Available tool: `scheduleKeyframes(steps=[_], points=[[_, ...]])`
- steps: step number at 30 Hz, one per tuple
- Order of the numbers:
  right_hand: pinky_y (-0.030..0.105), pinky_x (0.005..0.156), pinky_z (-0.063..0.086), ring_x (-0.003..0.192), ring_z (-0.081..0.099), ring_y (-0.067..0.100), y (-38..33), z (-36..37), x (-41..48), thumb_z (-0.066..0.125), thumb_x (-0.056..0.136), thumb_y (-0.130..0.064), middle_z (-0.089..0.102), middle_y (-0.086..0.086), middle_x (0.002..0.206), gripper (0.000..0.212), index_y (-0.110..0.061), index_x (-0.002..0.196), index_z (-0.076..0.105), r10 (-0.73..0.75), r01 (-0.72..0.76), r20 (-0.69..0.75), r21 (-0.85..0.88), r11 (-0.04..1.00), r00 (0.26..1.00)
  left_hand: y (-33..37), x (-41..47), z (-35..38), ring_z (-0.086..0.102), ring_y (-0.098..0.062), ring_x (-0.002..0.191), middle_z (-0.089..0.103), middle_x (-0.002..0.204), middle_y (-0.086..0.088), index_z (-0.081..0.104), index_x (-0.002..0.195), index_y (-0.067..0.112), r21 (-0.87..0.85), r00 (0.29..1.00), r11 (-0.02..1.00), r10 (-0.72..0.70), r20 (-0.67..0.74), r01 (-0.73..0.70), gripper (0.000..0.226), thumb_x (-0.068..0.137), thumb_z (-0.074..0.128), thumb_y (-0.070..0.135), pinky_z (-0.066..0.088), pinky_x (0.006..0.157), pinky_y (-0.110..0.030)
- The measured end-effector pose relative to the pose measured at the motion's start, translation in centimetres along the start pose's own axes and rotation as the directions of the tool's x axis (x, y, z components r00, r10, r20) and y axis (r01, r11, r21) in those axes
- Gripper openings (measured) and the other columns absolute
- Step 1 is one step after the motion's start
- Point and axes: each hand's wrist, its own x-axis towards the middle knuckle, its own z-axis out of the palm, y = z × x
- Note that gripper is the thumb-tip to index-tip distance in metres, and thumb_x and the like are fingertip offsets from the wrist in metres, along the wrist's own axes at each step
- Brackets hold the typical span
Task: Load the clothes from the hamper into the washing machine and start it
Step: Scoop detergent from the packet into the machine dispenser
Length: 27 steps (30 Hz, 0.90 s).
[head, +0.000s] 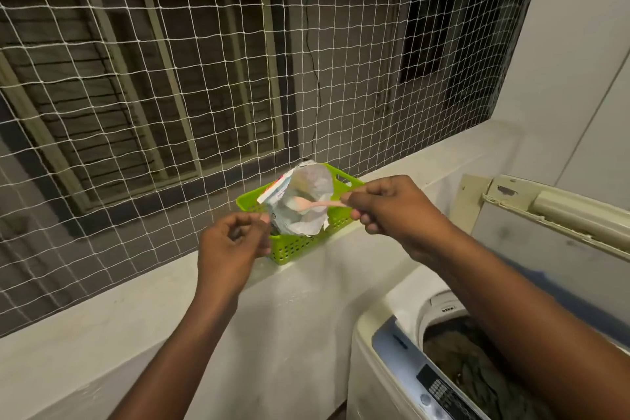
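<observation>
A torn-open detergent pouch (303, 201) with a silvery inside stands in a green plastic basket (296, 249) on the white ledge. My left hand (231, 249) pinches the pouch's left edge. My right hand (392, 208) pinches the handle of a pink spoon (317, 204) whose bowl is inside the pouch. At the bottom right the top-loading washing machine (381, 351) is open, its lid (552, 215) raised, with dark clothes (477, 372) in the drum. The hamper is out of view.
A white net (170, 95) closes the opening above the ledge (136, 310); a building's window lies beyond it. The washer's control panel (439, 389) runs along its near edge. A white wall stands at the right.
</observation>
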Motion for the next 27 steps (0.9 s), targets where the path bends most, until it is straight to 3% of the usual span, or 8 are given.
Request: scheduleKeyframes(steps=[3, 14, 21, 27], points=[[0.016, 0.047, 0.043, 0.051, 0.047, 0.008, -0.6, -1.8, -1.5, 0.071, 0.094, -0.009, 0.062, 0.004, 0.064, 0.021, 0.012, 0.097, 0.072, 0.027, -0.028, 0.009, 0.064, 0.998, 1.000, -0.8, -1.7, 0.4, 0.066, -0.024, 0.069, 0.069, 0.073, -0.016, 0.074, 0.087, 0.003, 0.007, 0.998, 0.999, -0.049, 0.032, 0.049, 0.016, 0.096, 0.074, 0.017, 0.063, 0.068, -0.033], [0.015, 0.043, 0.040, 0.052, 0.046, 0.007, 0.8, -11.9, -9.2, 0.071, 0.094, -0.011, 0.060, 0.007, 0.068, 0.020, 0.005, 0.104, 0.075, 0.147, -0.138, -0.044, 0.163, 0.977, 0.988, -3.1, -8.3, 8.7, 0.067, -0.024, 0.063, 0.069, 0.073, -0.018, 0.073, 0.091, -0.005, 0.022, 0.969, 0.988, -0.151, 0.193, 0.150, 0.009, 0.095, 0.068, 0.001, 0.062, 0.061, -0.031], [0.015, 0.046, 0.044, 0.054, 0.048, 0.010, 5.2, -19.1, -14.5, 0.070, 0.095, -0.011, 0.062, 0.008, 0.068, 0.021, 0.007, 0.105, 0.075, 0.239, -0.200, -0.216, 0.185, 0.962, 0.947, -5.5, -12.4, 15.9, 0.072, -0.024, 0.065, 0.074, 0.072, -0.015, 0.077, 0.089, 0.005, 0.098, 0.921, 0.981, -0.193, 0.339, 0.170, 0.012, 0.095, 0.068, 0.001, 0.064, 0.074, -0.043], [0.018, 0.053, 0.047, 0.055, 0.050, 0.012, 10.0, -24.0, -18.2, 0.070, 0.096, -0.013, 0.066, 0.008, 0.070, 0.023, 0.004, 0.109, 0.075, 0.334, -0.266, -0.349, 0.228, 0.937, 0.875, -8.8, -15.1, 21.4, 0.074, -0.041, 0.075, 0.077, 0.076, -0.017, 0.079, 0.085, 0.012, 0.202, 0.840, 0.955, -0.289, 0.459, 0.218, 0.012, 0.093, 0.072, 0.008, 0.064, 0.082, -0.054]])
